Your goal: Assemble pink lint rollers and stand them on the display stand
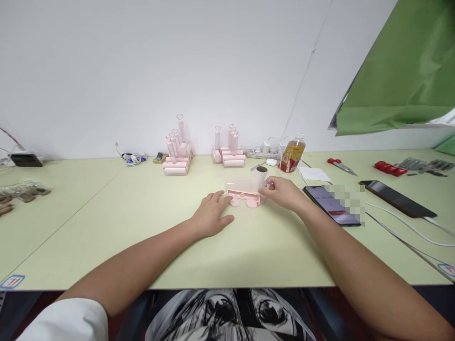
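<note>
Pink plastic holder with clear cover (243,193) lies between hands: left hand (212,215) flat, fingers apart, touching it; right hand (282,192) pinches small pink cap (269,183).

One head cam only, sits above and behind left hand (212,214) and right hand (282,192), faces fwd and down — both close, mid-frame, wall (142,71) beyond them.

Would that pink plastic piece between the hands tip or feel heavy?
Probably light: the pink plastic piece looks thin and hollow. It lies low on the table, so tipping seems unlikely; a push would likely slide it.
</note>
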Motion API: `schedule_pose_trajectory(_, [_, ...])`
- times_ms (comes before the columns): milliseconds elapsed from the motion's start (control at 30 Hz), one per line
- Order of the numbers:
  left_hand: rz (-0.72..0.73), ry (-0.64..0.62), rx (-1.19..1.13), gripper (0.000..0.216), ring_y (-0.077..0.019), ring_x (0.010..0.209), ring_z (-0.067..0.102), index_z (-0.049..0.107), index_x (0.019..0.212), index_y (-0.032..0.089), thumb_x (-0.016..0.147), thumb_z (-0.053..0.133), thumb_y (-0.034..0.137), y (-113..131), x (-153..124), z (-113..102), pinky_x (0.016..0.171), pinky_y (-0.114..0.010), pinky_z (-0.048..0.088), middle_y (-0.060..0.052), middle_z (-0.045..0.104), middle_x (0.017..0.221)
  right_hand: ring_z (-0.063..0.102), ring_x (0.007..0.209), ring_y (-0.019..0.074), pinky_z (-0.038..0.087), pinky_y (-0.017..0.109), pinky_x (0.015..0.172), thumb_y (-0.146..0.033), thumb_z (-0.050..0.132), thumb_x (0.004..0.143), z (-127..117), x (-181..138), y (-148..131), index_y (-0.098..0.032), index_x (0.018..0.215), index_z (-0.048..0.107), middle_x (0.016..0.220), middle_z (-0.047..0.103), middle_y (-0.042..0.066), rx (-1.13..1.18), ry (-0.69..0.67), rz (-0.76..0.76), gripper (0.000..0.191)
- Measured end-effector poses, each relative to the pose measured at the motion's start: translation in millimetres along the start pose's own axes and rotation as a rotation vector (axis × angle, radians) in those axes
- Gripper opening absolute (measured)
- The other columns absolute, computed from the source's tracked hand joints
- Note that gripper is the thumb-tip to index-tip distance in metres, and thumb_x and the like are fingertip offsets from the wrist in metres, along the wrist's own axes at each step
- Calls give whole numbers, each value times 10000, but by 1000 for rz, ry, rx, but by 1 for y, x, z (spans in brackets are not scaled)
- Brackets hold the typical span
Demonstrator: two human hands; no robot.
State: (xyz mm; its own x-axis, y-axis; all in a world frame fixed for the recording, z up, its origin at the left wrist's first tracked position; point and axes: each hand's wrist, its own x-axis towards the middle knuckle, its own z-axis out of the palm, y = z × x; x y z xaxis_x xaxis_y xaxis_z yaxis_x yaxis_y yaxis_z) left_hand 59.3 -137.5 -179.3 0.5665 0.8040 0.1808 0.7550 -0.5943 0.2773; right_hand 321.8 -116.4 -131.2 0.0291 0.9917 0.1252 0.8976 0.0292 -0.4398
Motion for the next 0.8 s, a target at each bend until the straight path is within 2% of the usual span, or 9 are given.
schedule_pose_trajectory(167, [-14,-79,-40,714,-376,1439,224,278,1512,231,905,451,565,-3,1,3,1123,-542,260,-166,224,1582,560,678,176,326,266,559,-506,603,742,0,-1,1,-213,831,571,792,650,21,6,2,-4,308])
schedule_pose_trajectory(267, [6,-80,-54,735,-365,1441,230,265,1512,215,901,448,580,-4,2,4,1136,-533,241,-157,231,1586,564,672,179,327,265,554,-513,611,733,0,-1,1,-209,835,568,804,653,31,14,-20,-3,323])
schedule_pose_trajectory(333, [20,-66,-62,728,-355,1417,282,277,1501,203,897,468,559,-3,2,3,1128,-522,259,-150,291,1564,561,657,180,327,265,550,-525,615,730,-1,-1,1,-214,861,574,789,647,28,18,-9,2,340])
schedule_pose_trajectory(467, [38,-27,-76,649,-327,1304,421,338,1452,233,888,502,509,0,1,0,1056,-501,343,-112,481,1438,544,602,174,321,267,542,-557,609,740,-5,-4,-3,-222,941,575,698,613,4,108,148,19,392])
schedule_pose_trajectory(600, [25,-18,-48,606,-326,1232,462,393,1413,253,876,520,506,2,0,-1,1013,-495,367,-103,522,1381,492,555,153,338,269,564,-490,571,795,-5,-15,-15,-216,813,548,569,539,-22,264,356,-59,276])
schedule_pose_trajectory(667, [16,-14,-36,592,-323,1206,471,415,1397,254,872,525,505,3,0,-2,1003,-490,375,-104,520,1369,463,526,140,332,266,556,-459,556,813,-4,-21,-22,-216,742,533,535,519,-28,289,320,-113,254])
schedule_pose_trajectory(800, [19,-1,-24,551,-314,1161,487,455,1355,252,865,536,490,4,0,-3,982,-481,396,-99,527,1338,495,562,148,305,263,543,-430,523,842,-3,-30,-32,-210,680,562,586,587,0,144,53,-181,276])
